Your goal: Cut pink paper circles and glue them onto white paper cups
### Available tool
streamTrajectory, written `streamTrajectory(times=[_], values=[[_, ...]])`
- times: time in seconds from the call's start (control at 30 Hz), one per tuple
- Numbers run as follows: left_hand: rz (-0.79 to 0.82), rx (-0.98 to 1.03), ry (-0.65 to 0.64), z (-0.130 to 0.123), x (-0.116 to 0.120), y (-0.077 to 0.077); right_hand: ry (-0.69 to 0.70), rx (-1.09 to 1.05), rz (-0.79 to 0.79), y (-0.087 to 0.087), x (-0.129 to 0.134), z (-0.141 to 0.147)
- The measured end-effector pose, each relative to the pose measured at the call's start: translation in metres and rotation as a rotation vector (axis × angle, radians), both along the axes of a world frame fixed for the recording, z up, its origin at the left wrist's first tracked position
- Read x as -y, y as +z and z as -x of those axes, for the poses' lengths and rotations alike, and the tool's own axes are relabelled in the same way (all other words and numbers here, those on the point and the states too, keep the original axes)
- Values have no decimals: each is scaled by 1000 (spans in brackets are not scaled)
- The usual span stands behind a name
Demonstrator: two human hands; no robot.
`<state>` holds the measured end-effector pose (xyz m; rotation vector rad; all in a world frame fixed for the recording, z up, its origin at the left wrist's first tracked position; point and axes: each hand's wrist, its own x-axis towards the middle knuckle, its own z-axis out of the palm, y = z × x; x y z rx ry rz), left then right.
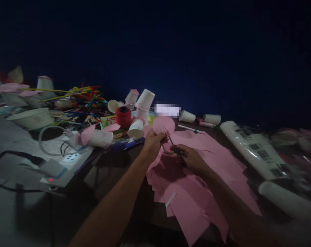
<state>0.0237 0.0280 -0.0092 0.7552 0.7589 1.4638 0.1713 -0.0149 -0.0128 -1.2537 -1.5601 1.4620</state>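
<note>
My left hand (155,142) pinches a rounded piece of pink paper (163,125) by its lower edge, holding it up above the table. In my right hand (187,156) are scissors (174,144), fingers wrapped round the handles, blades pointing up toward the paper. The blade tips overlap the rounded piece in this view; I cannot tell whether they touch it. A narrow curl of pink paper (168,151) hangs between the two hands. Beneath both wrists lies a spread heap of pink paper sheets (188,195), with a small white strip (171,199) on top.
White paper cups (145,99), some with pink pieces, stand and lie behind my hands. Left are a power strip (68,168) with cables, a bowl (32,118) and colourful pipe cleaners (94,101). A wrapped stack of cups (253,147) lies right; a pen (190,129) lies behind the sheets.
</note>
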Motion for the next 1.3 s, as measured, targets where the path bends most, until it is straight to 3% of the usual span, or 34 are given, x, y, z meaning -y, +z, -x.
streamTrajectory(times=[1.1,1.3], values=[[-15,2,5,1,-1,0,-15,43,-33,4,1,4],[-19,-2,-3,2,0,0,-13,3,-43,-2,-2,1]])
